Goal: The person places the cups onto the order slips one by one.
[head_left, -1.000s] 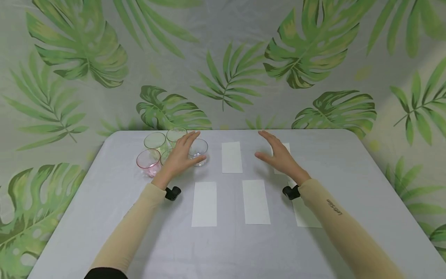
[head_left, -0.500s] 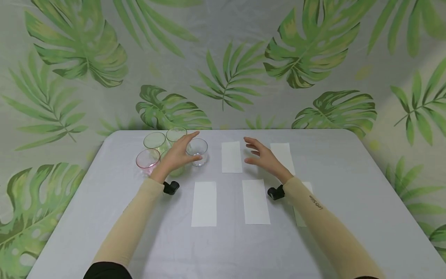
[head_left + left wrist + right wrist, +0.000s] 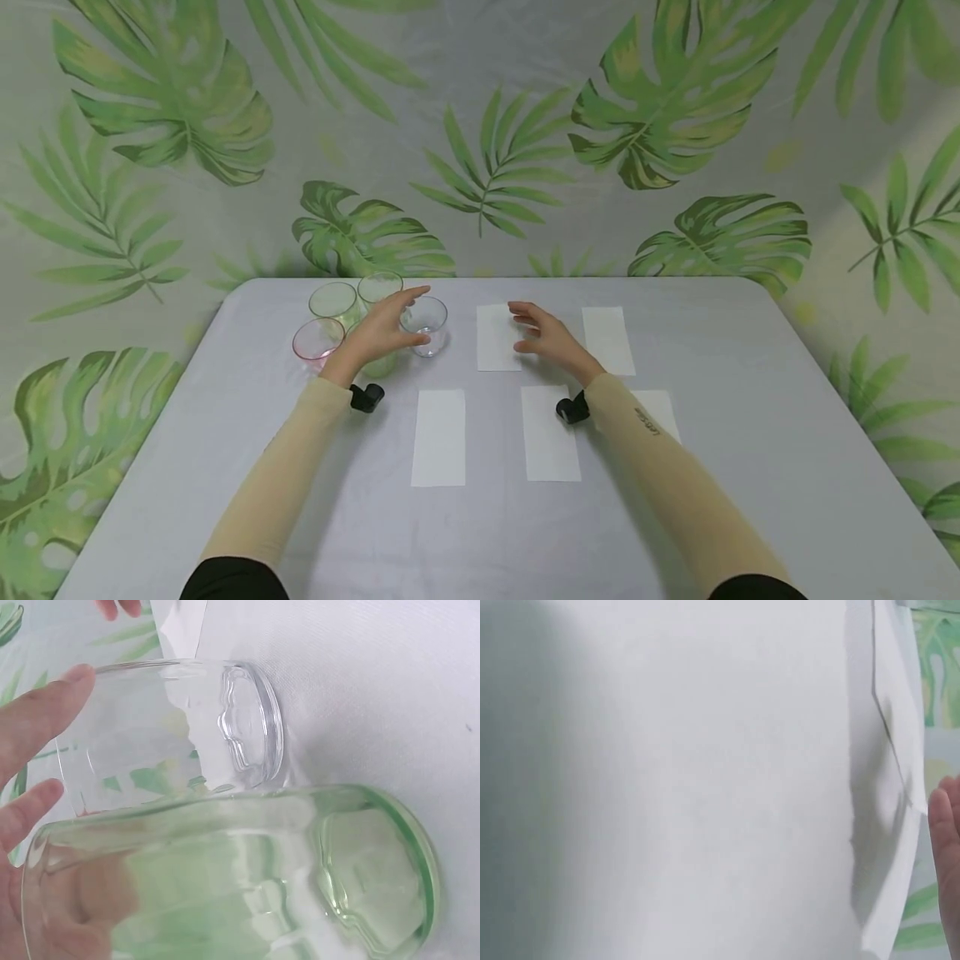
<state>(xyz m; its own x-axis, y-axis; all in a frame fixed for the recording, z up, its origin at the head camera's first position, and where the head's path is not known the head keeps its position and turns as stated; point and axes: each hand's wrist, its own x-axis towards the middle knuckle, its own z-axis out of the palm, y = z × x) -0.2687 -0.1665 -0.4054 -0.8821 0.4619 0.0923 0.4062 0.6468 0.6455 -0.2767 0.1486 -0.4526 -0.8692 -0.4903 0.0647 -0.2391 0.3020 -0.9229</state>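
Note:
My left hand (image 3: 378,335) is at the glasses on the left of the table, thumb and fingers spread at the clear glass (image 3: 433,337). In the left wrist view its fingertips lie at the rim of the clear glass (image 3: 150,735); whether they touch it I cannot tell. A green-tinted glass (image 3: 225,877) stands close beside, mostly hidden by the hand in the head view. My right hand (image 3: 555,342) holds nothing, its fingers relaxed, over the right edge of the back middle white paper (image 3: 493,340). Only part of the hand (image 3: 946,847) shows in the right wrist view.
A pink-tinted glass (image 3: 318,342) and two greenish glasses, one farther left (image 3: 333,302) and one at the back (image 3: 380,287), stand by my left hand. More white papers lie on the table: back right (image 3: 611,337), front left (image 3: 438,437), front middle (image 3: 551,446), front right (image 3: 660,412).
My right hand has moved left from over the back right paper to the back middle one. The left hand has shifted slightly left and down; the glasses stay in place.

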